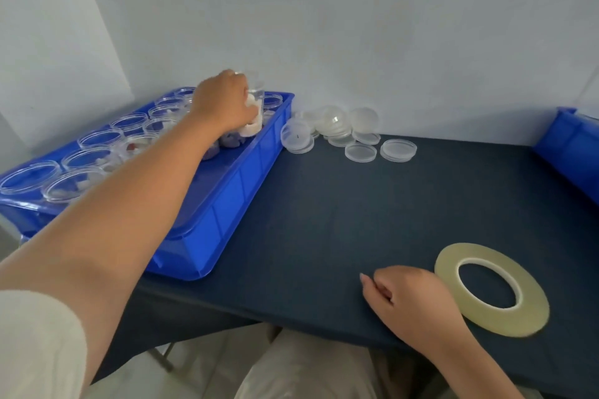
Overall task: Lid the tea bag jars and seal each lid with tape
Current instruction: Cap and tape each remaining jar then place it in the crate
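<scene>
Clear plastic is what your left hand (223,104) has hold of: one jar (254,116) at the far right corner of the blue tray (246,172), with your fingers curled round its side from the left and white tea bags showing through the wall below your knuckles. The jar stands upright, its long axis vertical and its open mouth facing up. Whether its base is touching the tray floor is hidden by your hand.

Your left arm is stretched nearly straight, running diagonally from the pale sleeve (32,343) at the lower left across the near part of the tray. The other jars (97,146) stand open-mouthed in rows along the tray's left side.

Loose lids (340,129) lie piled on the dark table (324,204) just right of the tray, against the wall.

Your right hand (408,298) rests knuckles-up near the front edge of the table, fingers loosely curled under and holding nothing. The roll of tape (483,319) lies flat just beside it on the right; you cannot tell whether they touch.
</scene>
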### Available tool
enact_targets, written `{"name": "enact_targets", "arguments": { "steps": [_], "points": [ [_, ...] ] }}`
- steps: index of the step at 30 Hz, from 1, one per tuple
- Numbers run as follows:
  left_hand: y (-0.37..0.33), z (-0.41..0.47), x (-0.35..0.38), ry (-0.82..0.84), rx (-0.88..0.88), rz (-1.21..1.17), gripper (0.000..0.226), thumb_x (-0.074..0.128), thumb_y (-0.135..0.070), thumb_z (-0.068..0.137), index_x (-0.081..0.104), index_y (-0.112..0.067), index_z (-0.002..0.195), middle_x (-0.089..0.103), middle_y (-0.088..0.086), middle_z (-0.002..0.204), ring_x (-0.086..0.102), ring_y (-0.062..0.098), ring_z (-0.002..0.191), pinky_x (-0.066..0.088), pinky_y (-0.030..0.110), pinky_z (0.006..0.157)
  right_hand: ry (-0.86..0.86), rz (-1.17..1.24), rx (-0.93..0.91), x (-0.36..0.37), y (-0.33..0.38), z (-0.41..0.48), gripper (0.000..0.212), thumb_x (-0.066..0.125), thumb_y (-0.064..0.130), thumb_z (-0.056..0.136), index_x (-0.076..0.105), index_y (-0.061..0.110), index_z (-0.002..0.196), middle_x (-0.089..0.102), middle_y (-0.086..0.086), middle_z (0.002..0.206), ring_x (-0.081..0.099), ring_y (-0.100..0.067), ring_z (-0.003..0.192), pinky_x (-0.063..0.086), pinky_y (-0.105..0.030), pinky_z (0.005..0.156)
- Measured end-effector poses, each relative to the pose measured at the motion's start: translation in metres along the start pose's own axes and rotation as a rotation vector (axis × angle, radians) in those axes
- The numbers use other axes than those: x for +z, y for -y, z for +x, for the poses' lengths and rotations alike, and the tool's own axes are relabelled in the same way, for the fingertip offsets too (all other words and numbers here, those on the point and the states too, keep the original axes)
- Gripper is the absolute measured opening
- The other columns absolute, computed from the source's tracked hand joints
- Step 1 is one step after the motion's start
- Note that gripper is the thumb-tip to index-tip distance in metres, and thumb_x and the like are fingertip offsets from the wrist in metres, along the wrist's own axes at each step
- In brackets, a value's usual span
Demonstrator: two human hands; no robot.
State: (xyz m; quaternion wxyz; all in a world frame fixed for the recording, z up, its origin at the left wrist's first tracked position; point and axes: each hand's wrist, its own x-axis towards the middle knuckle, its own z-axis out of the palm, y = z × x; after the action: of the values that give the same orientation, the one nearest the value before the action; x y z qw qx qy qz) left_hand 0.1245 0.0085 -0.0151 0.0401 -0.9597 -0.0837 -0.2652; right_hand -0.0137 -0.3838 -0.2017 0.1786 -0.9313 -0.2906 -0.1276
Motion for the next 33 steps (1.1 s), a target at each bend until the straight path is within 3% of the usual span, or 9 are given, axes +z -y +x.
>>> {"name": "enact_targets", "arguments": {
  "steps": [4,8,11,13,15,19,23,28,33],
  "points": [
    [-0.024,-0.026,-0.047,-0.267,0.167,-0.163,0.029,0.071,-0.044,0.084,0.052,-0.022,0.082,0.054,-0.006,0.09,0.054,0.021,0.072,0.039,0.033,0.064,0.047,0.001,0.052,0.0,-0.001,0.001,0.058,0.049,0.055,0.101,0.029,0.023,0.058,0.035,0.003,0.05,0.037,-0.016,0.046,0.022,-0.026,0.046],
    [-0.069,-0.085,-0.067,-0.201,0.433,-0.361,0.033,0.07,-0.055,0.084,0.052,-0.028,0.084,0.051,-0.012,0.086,0.053,0.014,0.073,0.04,0.032,0.065,0.025,0.103,0.126,-0.004,0.0,0.0,0.055,0.047,0.067,0.098,0.039,0.025,0.064,0.046,0.006,0.058,0.047,-0.015,0.054,0.034,-0.027,0.05],
    [-0.107,-0.135,-0.054,0.006,0.628,-0.388,0.034,0.062,-0.066,0.087,0.054,-0.033,0.087,0.05,-0.017,0.084,0.053,0.007,0.073,0.045,0.032,0.064,0.021,0.242,0.198,-0.008,0.001,-0.001,0.044,0.054,0.083,0.086,0.056,0.043,0.106,0.06,0.03,0.102,0.06,0.006,0.09,0.047,-0.013,0.072],
    [-0.131,-0.165,-0.033,0.133,0.723,-0.413,0.034,0.065,-0.065,0.09,0.058,-0.032,0.091,0.056,-0.016,0.091,0.056,0.007,0.077,0.051,0.034,0.068,-0.048,0.369,0.212,-0.011,0.0,-0.001,0.081,0.068,0.083,0.078,0.043,0.043,0.144,0.052,0.033,0.131,0.054,0.009,0.116,0.046,-0.015,0.093],
    [-0.148,-0.185,-0.012,0.174,0.79,-0.461,0.034,0.07,-0.062,0.091,0.059,-0.03,0.092,0.056,-0.017,0.093,0.056,0.006,0.078,0.051,0.033,0.071,-0.093,0.487,0.238,-0.014,0.001,-0.002,0.102,0.075,0.082,0.072,0.03,0.04,0.154,0.058,0.028,0.13,0.061,0.004,0.115,0.052,-0.019,0.09],
    [-0.154,-0.187,0.014,0.167,0.756,-0.723,0.035,0.078,-0.059,0.089,0.06,-0.033,0.104,0.056,-0.02,0.105,0.06,0.009,0.078,0.052,0.027,0.071,-0.131,0.457,0.275,-0.015,0.001,-0.002,0.105,0.069,0.085,0.074,0.012,0.045,0.153,0.063,0.021,0.11,0.069,-0.004,0.088,0.056,-0.022,0.067],
    [-0.152,-0.155,0.034,0.095,0.352,-1.077,0.03,0.068,-0.049,0.095,0.062,-0.044,0.124,0.061,-0.02,0.125,0.06,0.015,0.065,0.047,0.021,0.067,-0.175,0.391,0.292,-0.011,0.006,-0.002,0.102,0.077,0.073,0.078,0.015,0.038,0.151,0.067,0.012,0.116,0.072,-0.017,0.094,0.059,-0.036,0.07],
    [-0.163,-0.072,0.087,0.24,0.31,-0.617,0.03,0.067,-0.038,0.097,0.065,-0.042,0.126,0.062,-0.022,0.13,0.056,-0.019,0.097,0.046,0.027,0.087,-0.178,0.37,0.298,-0.007,0.006,-0.003,0.106,0.073,0.078,0.078,0.01,0.042,0.154,0.059,0.022,0.118,0.071,-0.014,0.1,0.053,-0.023,0.066],
    [-0.194,-0.011,0.149,0.346,0.294,-0.393,0.044,0.063,-0.03,0.101,0.057,-0.031,0.145,0.057,-0.006,0.151,0.062,0.023,0.127,0.05,0.039,0.098,-0.172,0.413,0.271,-0.004,0.0,-0.003,0.11,0.068,0.085,0.074,0.004,0.05,0.157,0.047,0.045,0.12,0.054,0.0,0.119,0.048,-0.009,0.07]
  ]
}}
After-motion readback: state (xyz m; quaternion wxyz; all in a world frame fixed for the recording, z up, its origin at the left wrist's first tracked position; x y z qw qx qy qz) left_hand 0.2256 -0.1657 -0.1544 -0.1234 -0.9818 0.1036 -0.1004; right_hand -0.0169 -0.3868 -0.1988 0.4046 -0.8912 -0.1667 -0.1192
